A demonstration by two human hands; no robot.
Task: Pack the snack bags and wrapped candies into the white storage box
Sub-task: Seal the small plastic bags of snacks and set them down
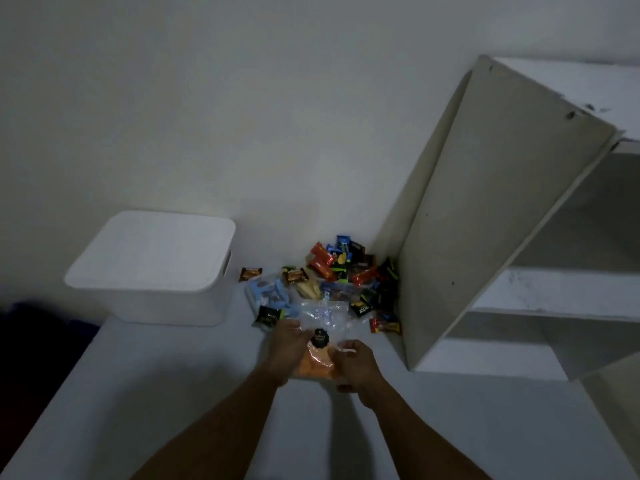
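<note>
A white storage box [145, 299] stands at the left with its lid [152, 251] on. To its right lies a pile of wrapped candies and snack bags [346, 271], red, blue, black and brown. One brown candy [250, 274] lies apart, near the box. At the front of the pile is a clear bag with orange snacks and a black label [318, 355]. My left hand [285, 349] grips its left side and my right hand [356, 365] grips its right side.
Everything rests on a white tabletop [173, 393] against a white wall. A white shelf unit [502, 220] stands at the right, its side panel touching the pile. Something dark [41, 341] sits past the table's left edge.
</note>
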